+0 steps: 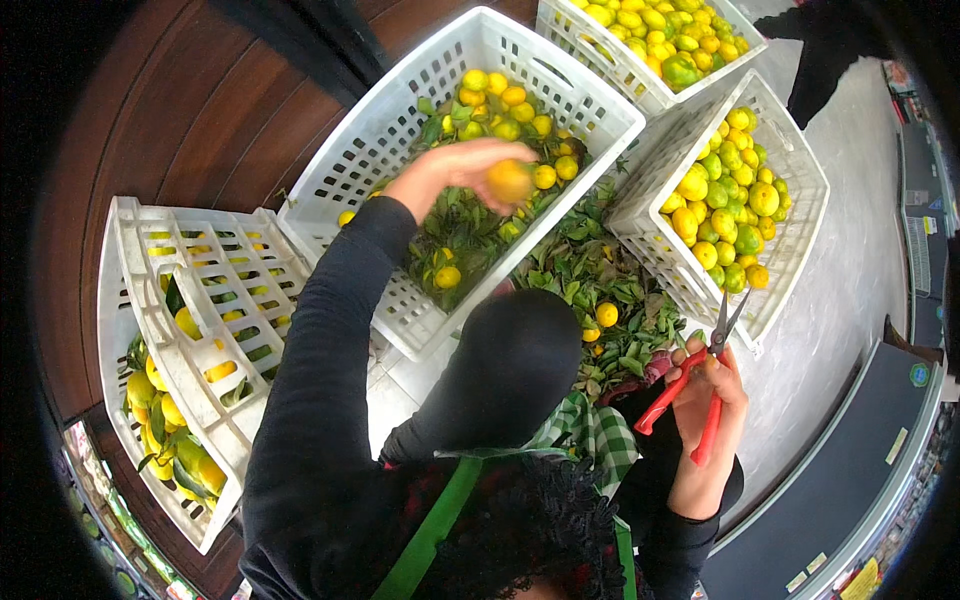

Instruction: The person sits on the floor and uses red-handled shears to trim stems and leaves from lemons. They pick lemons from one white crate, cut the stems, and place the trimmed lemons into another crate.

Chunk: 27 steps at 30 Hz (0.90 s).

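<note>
My left hand (469,169) reaches over a large white plastic crate (360,112) and holds an orange-yellow citrus fruit (511,181), blurred by motion. Beneath it in that crate lie loose citrus fruits and many green leaves (457,225). At the right, my right hand (709,405) holds red-handled pruning snips (718,341), their narrow blades apart and pointing up towards the corner of another white crate (795,225). Yellow and green citrus fruits (724,187) lie in this second crate.
Cut leaves with a few fruits (606,313) lie between the crates on the floor. Another fruit-filled crate (637,75) stands at the top. At the left, a crate (135,262) holds leafy citrus. A dark-clothed person's leg (817,75) is at the upper right, beside a grey-black display counter (817,480).
</note>
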### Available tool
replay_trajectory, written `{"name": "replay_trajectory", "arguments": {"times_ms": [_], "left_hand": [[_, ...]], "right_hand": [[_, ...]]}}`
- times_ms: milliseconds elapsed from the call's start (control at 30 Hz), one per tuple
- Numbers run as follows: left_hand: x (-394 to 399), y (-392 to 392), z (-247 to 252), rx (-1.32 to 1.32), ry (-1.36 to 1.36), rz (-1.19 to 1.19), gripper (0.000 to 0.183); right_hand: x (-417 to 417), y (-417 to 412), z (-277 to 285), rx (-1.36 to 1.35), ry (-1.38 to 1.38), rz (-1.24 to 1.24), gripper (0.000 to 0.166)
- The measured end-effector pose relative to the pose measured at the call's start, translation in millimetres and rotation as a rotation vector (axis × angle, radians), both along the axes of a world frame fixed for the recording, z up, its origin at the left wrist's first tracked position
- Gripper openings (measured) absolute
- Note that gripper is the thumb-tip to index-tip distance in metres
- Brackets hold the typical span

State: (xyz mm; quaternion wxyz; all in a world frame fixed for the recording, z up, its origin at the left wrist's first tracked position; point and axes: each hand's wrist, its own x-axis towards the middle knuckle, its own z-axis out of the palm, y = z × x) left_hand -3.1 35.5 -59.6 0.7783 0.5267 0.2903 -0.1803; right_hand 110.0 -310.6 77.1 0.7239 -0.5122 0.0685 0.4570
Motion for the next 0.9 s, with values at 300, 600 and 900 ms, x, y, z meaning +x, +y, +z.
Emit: {"name": "replay_trajectory", "arguments": {"times_ms": [300,600,900], "left_hand": [[37,-40,41,0.391,-0.226,-0.354,0.042],[-90,-30,-163,0.817,0.348,-0.712,0.034],[-88,-56,-137,0.900,0.508,-1.022,0.057]], "right_hand": [[5,-4,-4,0.019,-0.017,0.004,0.024],[2,-12,-3,0.007,-0.011,0.052,0.031],[14,-2,-3,-0.019,0.001,-0.031,0.027]]}}
